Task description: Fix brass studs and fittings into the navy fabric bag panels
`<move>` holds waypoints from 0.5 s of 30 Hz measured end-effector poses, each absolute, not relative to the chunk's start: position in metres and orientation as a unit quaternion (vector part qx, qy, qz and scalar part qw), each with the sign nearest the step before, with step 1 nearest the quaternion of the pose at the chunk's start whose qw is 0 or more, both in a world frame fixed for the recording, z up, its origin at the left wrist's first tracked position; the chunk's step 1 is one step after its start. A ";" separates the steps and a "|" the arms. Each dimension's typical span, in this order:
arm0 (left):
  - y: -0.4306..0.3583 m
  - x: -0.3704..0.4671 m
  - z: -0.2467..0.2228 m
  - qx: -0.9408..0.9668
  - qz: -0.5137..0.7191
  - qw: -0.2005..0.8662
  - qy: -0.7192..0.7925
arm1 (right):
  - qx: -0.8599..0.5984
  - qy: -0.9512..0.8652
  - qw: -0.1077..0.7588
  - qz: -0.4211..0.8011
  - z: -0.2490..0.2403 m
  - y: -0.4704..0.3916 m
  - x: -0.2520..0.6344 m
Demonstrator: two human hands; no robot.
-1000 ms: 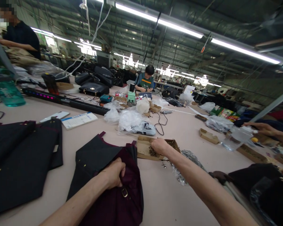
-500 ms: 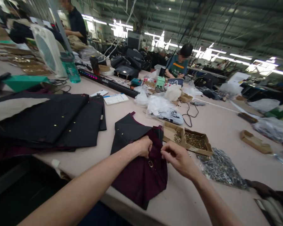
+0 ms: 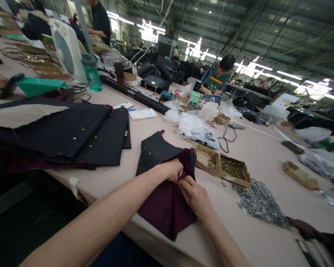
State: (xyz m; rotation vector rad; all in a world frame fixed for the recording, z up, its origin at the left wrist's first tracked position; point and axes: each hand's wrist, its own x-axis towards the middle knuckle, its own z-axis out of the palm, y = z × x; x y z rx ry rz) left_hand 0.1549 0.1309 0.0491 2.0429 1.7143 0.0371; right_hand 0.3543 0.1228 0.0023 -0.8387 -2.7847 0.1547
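Observation:
A dark grey and maroon fabric bag piece (image 3: 163, 209) lies at the table's near edge, its maroon lining folded outward and small gold studs on the grey side. My left hand (image 3: 174, 170) is closed on the lining near the opening, its fingertips partly hidden in the folds. Right beside it, my right hand (image 3: 194, 194) presses thumb and fingers together against the maroon fabric. Whatever sits in that pinch is too small or hidden to see. Close by on the right stand a cardboard box of small brass-coloured parts (image 3: 233, 168) and another small box (image 3: 204, 157).
Stacked dark fabric pieces (image 3: 100, 148) lie at left. A plastic bag of silvery metal parts (image 3: 260, 202) is at right. Farther back are clear plastic bags (image 3: 193, 124), a notepad (image 3: 141, 113), a teal bottle (image 3: 92, 76) and a white fan (image 3: 68, 52). A person (image 3: 215, 79) sits across the table.
My right hand has moved left and down onto the maroon fabric, covering the gold buckle that showed before. My left hand keeps its hold. The view has shifted slightly.

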 end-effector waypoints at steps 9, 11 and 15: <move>0.132 0.152 0.049 0.747 0.018 0.259 0.612 | -0.295 -0.948 0.117 -0.014 -0.010 0.117 0.353; 0.132 0.152 0.049 0.747 0.017 0.259 0.612 | -0.299 -0.946 0.122 -0.020 -0.011 0.116 0.353; 0.132 0.152 0.049 0.749 0.016 0.256 0.611 | -0.298 -0.948 0.113 -0.024 -0.010 0.116 0.353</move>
